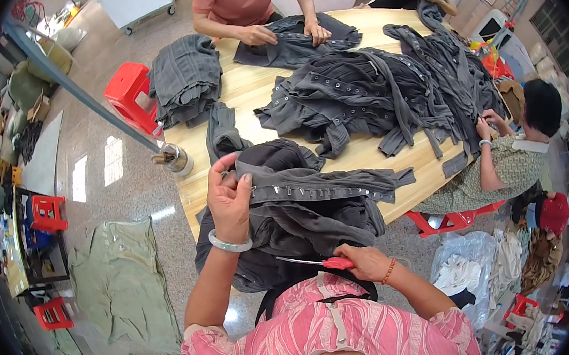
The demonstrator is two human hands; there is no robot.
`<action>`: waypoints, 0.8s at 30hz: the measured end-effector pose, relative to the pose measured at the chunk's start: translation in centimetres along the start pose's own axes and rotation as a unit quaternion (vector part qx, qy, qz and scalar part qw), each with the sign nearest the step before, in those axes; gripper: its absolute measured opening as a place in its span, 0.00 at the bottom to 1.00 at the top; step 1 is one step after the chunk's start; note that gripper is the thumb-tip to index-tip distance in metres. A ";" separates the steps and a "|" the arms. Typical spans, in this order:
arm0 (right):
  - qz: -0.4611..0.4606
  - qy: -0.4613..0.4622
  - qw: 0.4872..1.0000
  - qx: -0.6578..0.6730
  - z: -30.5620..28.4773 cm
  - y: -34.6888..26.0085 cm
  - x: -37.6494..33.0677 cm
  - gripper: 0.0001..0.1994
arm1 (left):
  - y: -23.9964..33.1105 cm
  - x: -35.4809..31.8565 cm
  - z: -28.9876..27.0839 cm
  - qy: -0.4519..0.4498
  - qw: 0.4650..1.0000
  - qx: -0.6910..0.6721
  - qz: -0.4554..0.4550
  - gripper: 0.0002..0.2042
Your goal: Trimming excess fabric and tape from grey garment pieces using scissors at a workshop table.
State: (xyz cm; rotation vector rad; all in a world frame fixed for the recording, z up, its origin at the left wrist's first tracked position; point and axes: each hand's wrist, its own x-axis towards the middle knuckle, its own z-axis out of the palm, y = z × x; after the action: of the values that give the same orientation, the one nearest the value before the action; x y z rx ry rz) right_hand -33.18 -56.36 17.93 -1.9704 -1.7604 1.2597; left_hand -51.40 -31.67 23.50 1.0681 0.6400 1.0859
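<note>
Here, left hand (pixel 230 200) pinching grey garment (pixel 301 207), right hand (pixel 363 262) holding red-handled snips (pixel 320 263)

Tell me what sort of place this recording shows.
Probably a garment workshop. Several people sit round a wooden table piled with dark grey garments; the left hand holds up a grey garment while the right hand holds red-handled snips. More cloth lies on the floor.

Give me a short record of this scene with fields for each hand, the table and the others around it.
left hand: pinches the edge of a dark grey garment with a snap-button strip
right hand: holds red-handled snips over the garment
table: round wooden top, heaped with more grey garments
others: three people seated around it, hands on grey garments
floor: red stools, green cloth
</note>
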 end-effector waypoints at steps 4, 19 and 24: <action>-0.046 0.010 0.998 0.031 0.8 -1.4 1.0 0.19 | 3.2 0.0 4.1 -0.075 0.992 0.082 0.059 0.15; -0.100 0.368 0.911 -0.156 -1.6 8.9 -1.8 0.16 | 15.3 -4.2 8.0 -0.078 0.972 -0.039 0.220 0.14; 0.019 0.343 0.884 -0.317 -9.8 14.3 -6.6 0.14 | 12.1 1.4 10.2 -0.084 0.982 -0.114 0.124 0.11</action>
State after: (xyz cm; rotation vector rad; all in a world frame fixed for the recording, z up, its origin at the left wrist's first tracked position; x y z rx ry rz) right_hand -15.62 -62.39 17.51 -2.3451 -1.8389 -0.1148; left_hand -46.89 -33.18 38.70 1.0444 0.2440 1.2365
